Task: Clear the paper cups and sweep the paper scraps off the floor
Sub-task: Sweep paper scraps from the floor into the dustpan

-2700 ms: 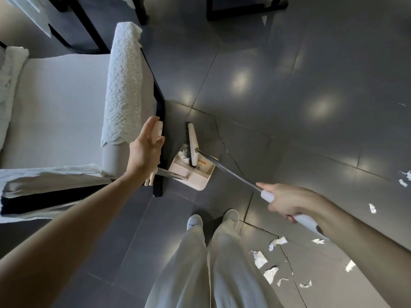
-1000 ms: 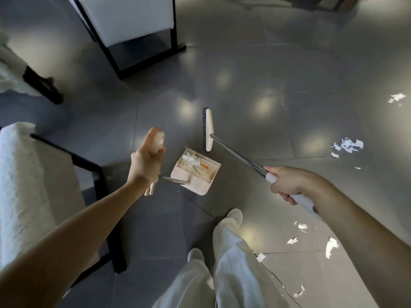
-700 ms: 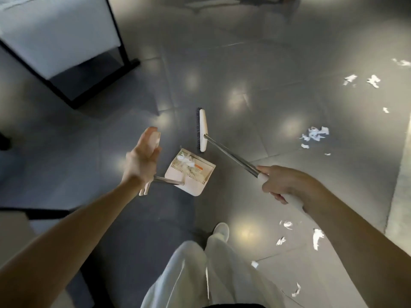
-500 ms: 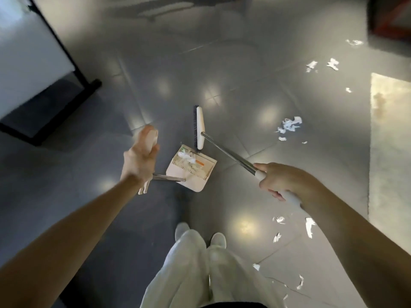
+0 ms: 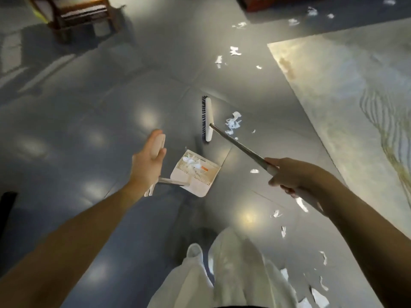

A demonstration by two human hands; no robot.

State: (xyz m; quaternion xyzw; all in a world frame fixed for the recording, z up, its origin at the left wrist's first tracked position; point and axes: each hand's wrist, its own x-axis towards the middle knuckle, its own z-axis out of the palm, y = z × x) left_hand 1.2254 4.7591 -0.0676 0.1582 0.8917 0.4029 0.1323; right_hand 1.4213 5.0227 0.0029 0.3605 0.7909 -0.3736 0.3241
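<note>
right hand (image 5: 289, 176) fingers curled round one broom (image 5: 208, 118), left hand's (image 5: 148, 165) round one dustpan (image 5: 195, 177); perhaps twenty scraps (image 5: 232, 124)

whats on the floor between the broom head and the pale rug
In the head view, a cluster of white paper scraps lies on the grey floor just beside the broom head, short of the pale rug.

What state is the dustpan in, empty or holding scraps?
Holding scraps: crumpled white paper bits lie inside the dustpan, which the left hand holds by its handle.
</note>
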